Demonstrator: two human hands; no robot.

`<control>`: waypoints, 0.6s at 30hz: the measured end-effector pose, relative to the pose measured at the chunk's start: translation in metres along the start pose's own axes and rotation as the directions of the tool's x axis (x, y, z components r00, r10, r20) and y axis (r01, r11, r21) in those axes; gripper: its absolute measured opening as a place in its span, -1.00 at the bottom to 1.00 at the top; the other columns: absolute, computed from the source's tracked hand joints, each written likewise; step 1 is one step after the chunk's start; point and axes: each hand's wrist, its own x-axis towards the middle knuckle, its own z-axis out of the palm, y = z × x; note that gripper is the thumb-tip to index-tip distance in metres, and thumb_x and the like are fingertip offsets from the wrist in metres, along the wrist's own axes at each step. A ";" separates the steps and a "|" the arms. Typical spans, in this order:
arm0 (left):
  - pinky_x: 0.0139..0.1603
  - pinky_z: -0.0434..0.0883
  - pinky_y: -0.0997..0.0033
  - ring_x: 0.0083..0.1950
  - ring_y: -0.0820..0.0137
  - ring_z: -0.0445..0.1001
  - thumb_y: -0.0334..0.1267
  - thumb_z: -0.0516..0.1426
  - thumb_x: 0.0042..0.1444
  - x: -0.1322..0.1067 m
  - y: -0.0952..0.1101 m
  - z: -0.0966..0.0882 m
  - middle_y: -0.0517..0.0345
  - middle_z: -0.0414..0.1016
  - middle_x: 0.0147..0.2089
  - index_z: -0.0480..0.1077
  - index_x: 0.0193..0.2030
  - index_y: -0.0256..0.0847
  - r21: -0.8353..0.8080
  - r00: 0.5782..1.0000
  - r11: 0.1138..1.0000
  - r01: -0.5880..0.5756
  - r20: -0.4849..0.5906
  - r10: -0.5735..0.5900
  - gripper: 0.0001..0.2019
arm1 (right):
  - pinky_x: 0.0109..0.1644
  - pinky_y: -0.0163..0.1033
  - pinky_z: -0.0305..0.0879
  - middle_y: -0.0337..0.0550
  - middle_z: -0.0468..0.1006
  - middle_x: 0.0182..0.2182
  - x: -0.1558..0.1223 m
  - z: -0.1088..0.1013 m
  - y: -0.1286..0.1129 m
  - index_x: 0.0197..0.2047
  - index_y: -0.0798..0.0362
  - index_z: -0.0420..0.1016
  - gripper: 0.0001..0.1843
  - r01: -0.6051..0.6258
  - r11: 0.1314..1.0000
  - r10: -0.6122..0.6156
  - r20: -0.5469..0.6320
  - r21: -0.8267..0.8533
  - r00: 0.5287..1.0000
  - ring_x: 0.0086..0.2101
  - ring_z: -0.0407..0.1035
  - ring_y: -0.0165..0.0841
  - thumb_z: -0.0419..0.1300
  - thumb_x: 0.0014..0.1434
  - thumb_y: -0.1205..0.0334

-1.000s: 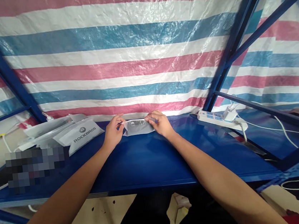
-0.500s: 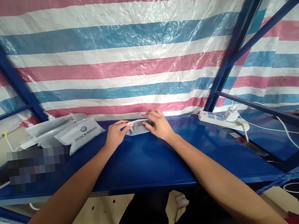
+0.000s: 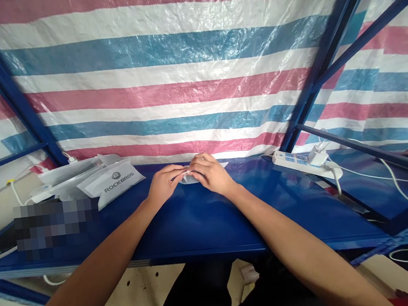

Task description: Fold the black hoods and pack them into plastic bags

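Observation:
My left hand (image 3: 163, 183) and my right hand (image 3: 209, 173) meet at the back middle of the blue shelf (image 3: 204, 221). Between them they pinch a small clear plastic pouch (image 3: 189, 177), now folded small and mostly hidden under the fingers. Only a pale sliver of it shows between the hands and a corner sticks out to the right of my right hand. Both hands have their fingers curled onto it.
A stack of white ROCKBROS bags (image 3: 113, 181) lies at the back left, beside a blurred dark patch. A white power strip (image 3: 302, 160) with plugs and cables sits at the right. A striped tarp (image 3: 166, 78) hangs behind the blue frame posts.
The pouch was held stretched flat between the hands; my hands have since come together and folded it down, so that most of it is now covered.

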 end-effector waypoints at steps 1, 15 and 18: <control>0.25 0.59 0.18 0.11 0.19 0.71 -0.11 0.17 0.51 0.001 -0.002 -0.001 0.12 0.75 0.11 0.74 0.07 0.00 0.008 1.000 1.000 0.001 -0.001 -0.001 -0.72 | 0.31 0.17 0.36 -0.03 0.70 0.01 -0.001 -0.003 0.007 0.11 -0.09 0.66 -0.71 -0.003 1.000 0.003 0.001 -0.024 1.000 0.14 0.41 -0.02 0.13 0.59 0.06; 0.28 0.59 0.11 0.14 0.14 0.71 -0.13 0.17 0.48 0.003 -0.029 -0.025 0.08 0.75 0.13 0.73 0.06 -0.07 0.054 0.989 0.988 0.142 -0.043 -0.139 -0.72 | -0.04 -0.07 0.42 -0.02 0.71 -0.15 -0.041 -0.037 0.087 -0.06 0.00 0.67 -0.64 -0.324 0.946 0.324 0.007 -0.001 0.946 -0.18 0.55 -0.13 0.15 0.54 -0.05; 0.36 0.55 0.08 0.23 0.12 0.67 -0.06 0.10 0.54 0.003 -0.027 -0.024 0.06 0.72 0.20 0.71 0.13 -0.07 0.065 0.992 0.990 0.129 -0.015 -0.128 -0.65 | -0.10 -0.11 0.42 -0.07 0.73 -0.17 -0.042 -0.034 0.083 -0.05 -0.01 0.68 -0.66 -0.387 0.921 0.386 0.027 0.055 0.922 -0.24 0.57 -0.17 0.17 0.53 -0.03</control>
